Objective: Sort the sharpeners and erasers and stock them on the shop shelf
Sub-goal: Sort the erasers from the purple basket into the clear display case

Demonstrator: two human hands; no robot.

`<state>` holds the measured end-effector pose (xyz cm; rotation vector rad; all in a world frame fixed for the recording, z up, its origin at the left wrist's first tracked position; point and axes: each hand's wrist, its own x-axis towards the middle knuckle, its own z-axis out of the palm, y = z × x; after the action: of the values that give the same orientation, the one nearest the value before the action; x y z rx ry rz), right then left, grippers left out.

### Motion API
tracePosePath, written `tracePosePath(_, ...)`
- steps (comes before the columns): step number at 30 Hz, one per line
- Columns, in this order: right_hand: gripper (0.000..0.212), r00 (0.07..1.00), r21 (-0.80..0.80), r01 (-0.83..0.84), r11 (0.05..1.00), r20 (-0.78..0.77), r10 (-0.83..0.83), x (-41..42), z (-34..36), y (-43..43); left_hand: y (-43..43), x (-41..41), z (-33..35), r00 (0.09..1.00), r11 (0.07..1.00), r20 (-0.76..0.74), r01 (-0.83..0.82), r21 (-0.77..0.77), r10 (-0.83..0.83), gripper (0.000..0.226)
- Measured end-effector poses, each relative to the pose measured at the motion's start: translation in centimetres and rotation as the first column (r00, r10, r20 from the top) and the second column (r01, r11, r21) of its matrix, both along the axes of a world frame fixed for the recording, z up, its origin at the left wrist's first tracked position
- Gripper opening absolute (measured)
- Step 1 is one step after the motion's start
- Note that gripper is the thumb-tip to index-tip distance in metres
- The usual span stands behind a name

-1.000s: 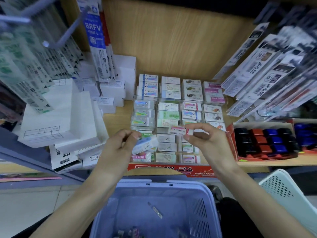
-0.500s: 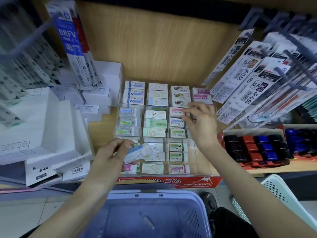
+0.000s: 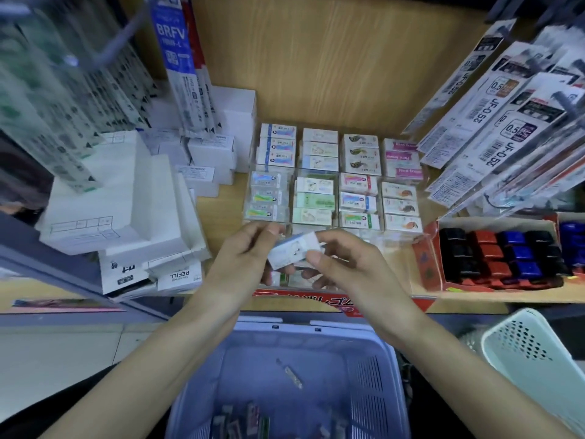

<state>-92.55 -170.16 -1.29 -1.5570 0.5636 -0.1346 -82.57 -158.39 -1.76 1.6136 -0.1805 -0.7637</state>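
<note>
Most of your eraser tray on the shelf looks stocked, with its back and middle rows full. The front rows are hidden behind your hands, and loose pieces lie at the bottom of the blue basket below, so some work seems left. Your left hand and right hand, fingers curled, pinch opposite ends of one boxed eraser, held tilted just above the tray's front rows.

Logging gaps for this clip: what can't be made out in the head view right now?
Head view:
Front rows of the eraser tray: hidden behind left hand and right hand.
Held eraser: print too blurred to read.
Contents of the basket: blurred, cut by bottom edge.
</note>
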Motion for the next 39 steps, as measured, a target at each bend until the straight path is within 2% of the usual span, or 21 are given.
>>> tracePosePath(3,0.012,0.998,0.038,0.057,0.998,0.013,-0.057,0.3,-0.3,0.0,0.2,0.0,0.2,0.997,0.997,0.008,0.072,-0.040,-0.072,0.022)
tracePosePath(4,0.012,0.998,0.038,0.065,0.997,0.014,-0.065,0.4,-0.4,0.0,0.3,0.1,0.1,0.992,0.992,0.051,0.121,-0.028,-0.119,0.022)
tracePosePath(7,0.011,0.996,0.020,0.090,0.996,0.001,-0.090,0.6,-0.7,-0.1,0.8,0.6,-0.4,0.917,0.953,0.266,0.268,0.142,-0.297,0.013)
tracePosePath(9,0.014,0.995,0.011,0.099,0.995,-0.020,-0.099,0.6,-0.8,-0.1,1.0,0.8,-0.5,0.910,0.952,0.290,0.254,0.172,-0.296,0.017)
tracePosePath(12,0.012,0.993,0.010,0.094,0.995,-0.074,-0.093,0.4,-0.4,-0.5,1.1,1.1,-0.3,0.948,0.977,0.252,0.168,0.134,-0.197,0.024)
tracePosePath(15,0.017,0.986,-0.041,0.111,0.993,-0.119,-0.115,-0.2,-0.4,-1.3,1.0,1.5,-0.2,0.984,0.995,0.155,0.074,0.074,-0.084,0.020)
tracePosePath(19,0.033,0.972,-0.148,0.148,0.978,-0.160,-0.171,-1.3,-0.3,-2.5,0.8,1.6,-0.2,0.991,0.996,0.110,0.069,0.059,-0.075,0.019)
tracePosePath(22,0.033,0.965,-0.202,0.192,0.960,-0.139,-0.222,-2.0,0.0,-3.3,0.7,1.5,-0.1,0.995,0.997,0.063,0.069,0.045,-0.072,0.021)
tracePosePath(26,0.026,0.966,-0.264,0.190,0.946,-0.120,-0.227,-2.7,-0.1,-4.0,0.1,1.1,0.0,0.994,0.995,0.073,0.080,0.061,-0.085,0.022)
tracePosePath(29,0.016,0.988,-0.262,0.089,0.961,-0.100,-0.119,-2.7,-0.2,-4.1,-0.4,1.0,0.1,0.991,0.991,0.070,0.107,0.083,-0.113,0.023)
tracePosePath(30,0.017,0.994,-0.263,0.025,0.964,-0.100,-0.053,-2.7,-0.2,-4.1,-0.5,0.9,0.1,0.988,0.988,0.065,0.132,0.086,-0.138,0.024)
tracePosePath(32,0.034,0.995,-0.267,-0.075,0.961,-0.087,0.054,-2.8,-0.4,-4.2,-0.9,0.6,0.0,0.977,0.975,0.057,0.201,0.094,-0.207,0.023)
tracePosePath(34,0.045,0.993,-0.278,-0.113,0.954,-0.057,0.101,-2.8,-0.6,-4.1,-1.4,0.1,-0.1,0.964,0.962,0.053,0.256,0.096,-0.262,0.021)
tracePosePath(39,0.038,0.998,-0.290,-0.059,0.955,-0.007,0.060,-3.0,-1.2,-4.4,-2.4,-0.6,-0.3,0.942,0.941,0.040,0.329,0.080,-0.332,0.021)
